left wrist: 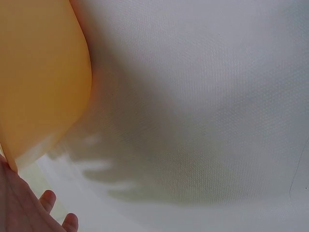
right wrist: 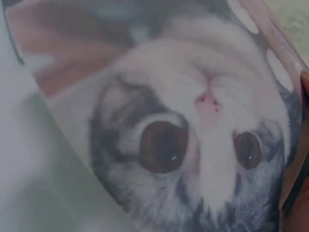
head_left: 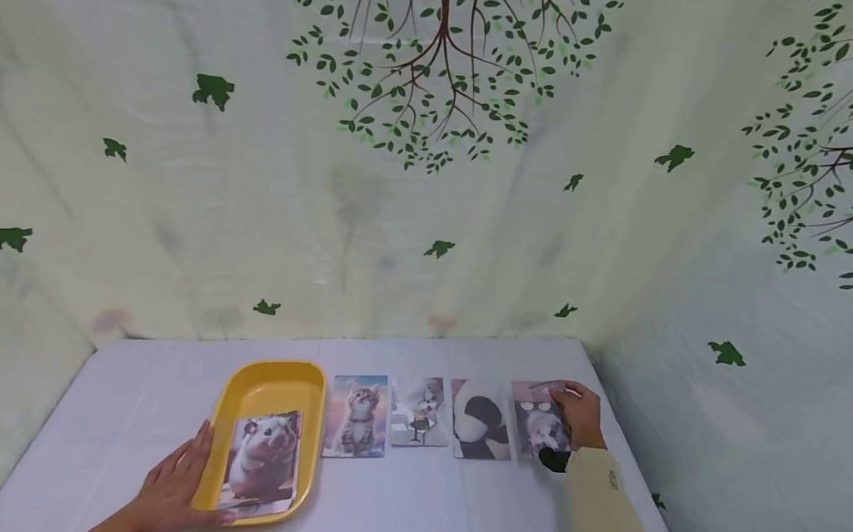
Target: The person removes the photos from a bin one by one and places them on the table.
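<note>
At the right end of a row of picture cards, my right hand (head_left: 579, 413) pinches a card (head_left: 543, 430) by its far right edge. That card fills the right wrist view, where a grey-and-white animal face with brown eyes (right wrist: 164, 146) appears upside down. My left hand (head_left: 179, 485) rests against the left side of a yellow tray (head_left: 310, 449), its fingers fairly straight and its thumb at the near rim. Inside the tray lies a stack of cards, topped by a hamster picture (head_left: 260, 463). The left wrist view shows the tray's outer wall (left wrist: 46, 77) and part of that hand.
Between the tray and the right hand lie a kitten card (head_left: 357, 417), a pale card with a small animal (head_left: 420, 413) and a black-and-white card (head_left: 480, 421). A white cloth covers the table (head_left: 407, 507). Leaf-patterned curtains (head_left: 369, 236) hang behind and beside it.
</note>
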Tool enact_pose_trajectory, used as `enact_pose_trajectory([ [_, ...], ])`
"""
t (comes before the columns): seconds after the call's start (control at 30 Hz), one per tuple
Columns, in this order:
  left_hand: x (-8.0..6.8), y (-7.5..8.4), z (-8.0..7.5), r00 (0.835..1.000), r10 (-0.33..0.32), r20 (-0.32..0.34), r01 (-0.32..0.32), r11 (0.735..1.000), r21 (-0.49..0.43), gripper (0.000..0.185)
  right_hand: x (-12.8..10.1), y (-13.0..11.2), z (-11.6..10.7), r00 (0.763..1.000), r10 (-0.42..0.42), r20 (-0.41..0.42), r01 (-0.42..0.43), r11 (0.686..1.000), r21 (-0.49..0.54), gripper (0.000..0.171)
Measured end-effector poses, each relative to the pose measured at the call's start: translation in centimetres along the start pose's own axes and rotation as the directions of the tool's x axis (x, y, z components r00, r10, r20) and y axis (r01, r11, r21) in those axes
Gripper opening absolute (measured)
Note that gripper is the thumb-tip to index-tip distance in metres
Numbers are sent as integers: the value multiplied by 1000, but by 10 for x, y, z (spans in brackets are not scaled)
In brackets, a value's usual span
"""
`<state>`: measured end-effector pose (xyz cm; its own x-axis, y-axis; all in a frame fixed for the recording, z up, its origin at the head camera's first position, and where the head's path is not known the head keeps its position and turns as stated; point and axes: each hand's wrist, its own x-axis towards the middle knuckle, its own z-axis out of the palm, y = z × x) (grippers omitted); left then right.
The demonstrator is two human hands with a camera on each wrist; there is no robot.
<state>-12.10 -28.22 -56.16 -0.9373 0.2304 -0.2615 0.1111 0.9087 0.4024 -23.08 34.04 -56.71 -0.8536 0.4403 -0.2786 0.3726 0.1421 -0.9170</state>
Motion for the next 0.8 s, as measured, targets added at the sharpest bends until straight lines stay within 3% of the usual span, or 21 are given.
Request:
enact_pose_trajectory([
  [0.1,-2,-2,2,1000,3,-13,-3,1000,-2,141,1,6,-2,1000,2,-1,-2,999,-46,46],
  [0.37,-5,-5,5,990,97,-106,-90,994,65,138,3,15,2,997,-79,-22,75,987,-145,39],
  [0.8,-3,-1,3,998,37,-51,-34,998,56,140,3,15,8,990,-128,-59,118,981,-155,47],
])
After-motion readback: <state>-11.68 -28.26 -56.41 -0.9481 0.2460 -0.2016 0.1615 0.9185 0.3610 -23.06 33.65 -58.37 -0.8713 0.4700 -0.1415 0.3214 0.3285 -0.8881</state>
